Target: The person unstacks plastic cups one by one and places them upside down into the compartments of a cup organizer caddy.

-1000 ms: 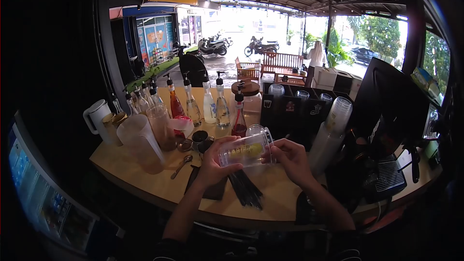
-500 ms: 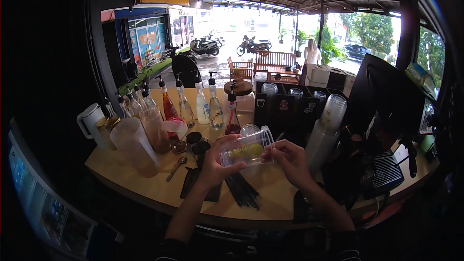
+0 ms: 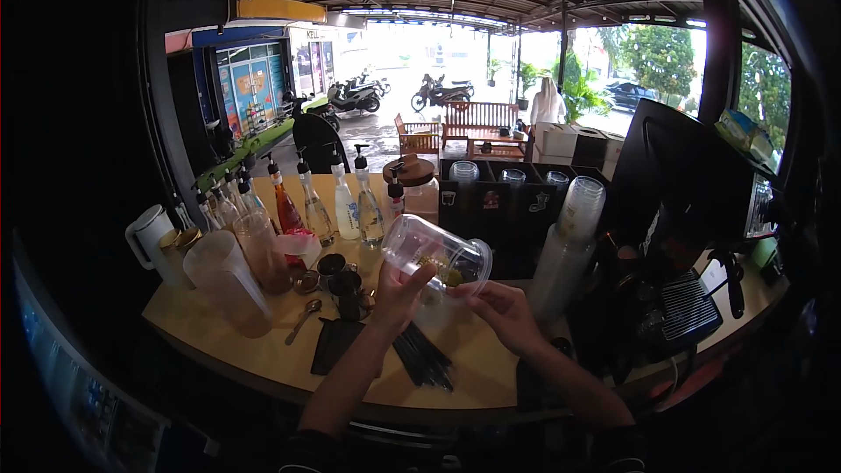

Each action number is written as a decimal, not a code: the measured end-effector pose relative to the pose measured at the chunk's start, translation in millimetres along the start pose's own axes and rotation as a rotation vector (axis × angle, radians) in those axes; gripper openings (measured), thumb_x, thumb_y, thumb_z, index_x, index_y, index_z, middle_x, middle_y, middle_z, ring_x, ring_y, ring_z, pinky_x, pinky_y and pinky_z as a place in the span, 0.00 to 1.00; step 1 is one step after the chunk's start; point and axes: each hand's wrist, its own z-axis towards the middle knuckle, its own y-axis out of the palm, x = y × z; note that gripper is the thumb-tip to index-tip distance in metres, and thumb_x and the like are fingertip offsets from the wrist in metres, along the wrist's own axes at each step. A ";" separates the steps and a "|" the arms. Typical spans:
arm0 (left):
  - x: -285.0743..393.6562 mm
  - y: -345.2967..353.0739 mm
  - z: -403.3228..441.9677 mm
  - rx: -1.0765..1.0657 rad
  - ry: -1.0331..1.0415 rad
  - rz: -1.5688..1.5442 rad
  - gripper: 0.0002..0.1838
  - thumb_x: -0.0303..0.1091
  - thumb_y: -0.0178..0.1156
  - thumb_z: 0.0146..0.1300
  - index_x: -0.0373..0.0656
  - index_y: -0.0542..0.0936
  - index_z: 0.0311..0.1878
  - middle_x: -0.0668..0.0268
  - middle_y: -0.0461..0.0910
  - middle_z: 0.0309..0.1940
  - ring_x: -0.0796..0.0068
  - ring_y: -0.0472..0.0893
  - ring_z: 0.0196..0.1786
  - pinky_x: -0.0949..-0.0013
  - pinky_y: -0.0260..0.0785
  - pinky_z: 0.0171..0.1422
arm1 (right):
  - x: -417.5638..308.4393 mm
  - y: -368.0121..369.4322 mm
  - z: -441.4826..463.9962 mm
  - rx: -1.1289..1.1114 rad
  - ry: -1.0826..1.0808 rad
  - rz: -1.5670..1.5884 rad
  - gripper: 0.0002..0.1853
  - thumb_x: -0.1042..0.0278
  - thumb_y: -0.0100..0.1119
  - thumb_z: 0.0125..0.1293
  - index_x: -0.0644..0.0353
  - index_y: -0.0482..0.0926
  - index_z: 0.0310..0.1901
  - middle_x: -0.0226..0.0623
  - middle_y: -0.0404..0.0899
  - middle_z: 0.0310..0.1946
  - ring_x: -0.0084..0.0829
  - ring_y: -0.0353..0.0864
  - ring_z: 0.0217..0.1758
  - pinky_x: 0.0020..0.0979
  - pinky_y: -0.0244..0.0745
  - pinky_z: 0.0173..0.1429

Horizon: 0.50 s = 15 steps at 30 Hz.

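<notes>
Both hands raised over the worktop [image 3: 491,381]. Clear plastic cup [image 3: 425,241] is in my left grip [image 3: 399,298], held clear of the surface, on its side and tilted. Long axis: runs across my view, base up and to the left, rim down and to the right. The mouth therefore faces the side of my right grip [image 3: 508,315].

Left grip: clamped on the cup wall from below, thumb on the near side; the cup lies directly above it and reaches out to its right. Right grip: fingers bunched just at the lower edge of the rim, the cup lying up and to the left of them. Whether they pinch the rim or only rest beside it, I cannot tell. Left is nearer the cup's body, right nearer its mouth.

A yellow-green patch [image 3: 454,278] shows near the rim; print or contents, unclear.

Surroundings: thin black sticks [image 3: 424,359] below the hands, spoon [image 3: 303,321] to the left, stacked cups [image 3: 565,254] right.
</notes>
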 end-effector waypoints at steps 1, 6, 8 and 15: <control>0.8 -1.2 5.7 -0.023 0.002 0.069 0.34 0.29 0.67 0.53 0.38 0.60 0.61 0.60 0.68 0.55 0.70 0.68 0.60 0.66 0.61 0.65 | -0.3 -4.6 -0.5 0.006 -0.001 -0.001 0.10 0.71 0.54 0.65 0.66 0.73 0.46 0.37 0.80 0.42 0.25 0.76 0.50 0.28 0.70 0.56; 14.1 4.8 34.9 -0.111 0.126 0.255 0.35 0.26 0.68 0.50 0.38 0.61 0.60 0.61 0.68 0.54 0.70 0.69 0.60 0.66 0.62 0.66 | -42.1 -29.3 9.4 0.331 -0.206 -0.575 0.25 0.66 0.69 0.51 0.61 0.70 0.51 0.38 0.73 0.49 0.27 0.75 0.52 0.32 0.70 0.53; 19.3 13.3 44.1 -0.191 0.098 0.368 0.36 0.25 0.69 0.49 0.38 0.61 0.60 0.61 0.68 0.55 0.70 0.69 0.60 0.65 0.61 0.66 | -67.9 -29.6 19.4 0.293 -0.279 -0.682 0.27 0.65 0.69 0.50 0.60 0.70 0.52 0.39 0.71 0.51 0.30 0.74 0.53 0.33 0.70 0.54; 9.2 31.8 66.5 -0.321 0.081 0.586 0.41 0.34 0.72 0.46 0.39 0.60 0.62 0.60 0.68 0.58 0.69 0.68 0.62 0.60 0.62 0.65 | -102.9 -31.9 70.0 0.068 -0.431 -0.976 0.33 0.57 0.68 0.48 0.56 0.69 0.56 0.43 0.71 0.48 0.43 0.73 0.53 0.37 0.68 0.56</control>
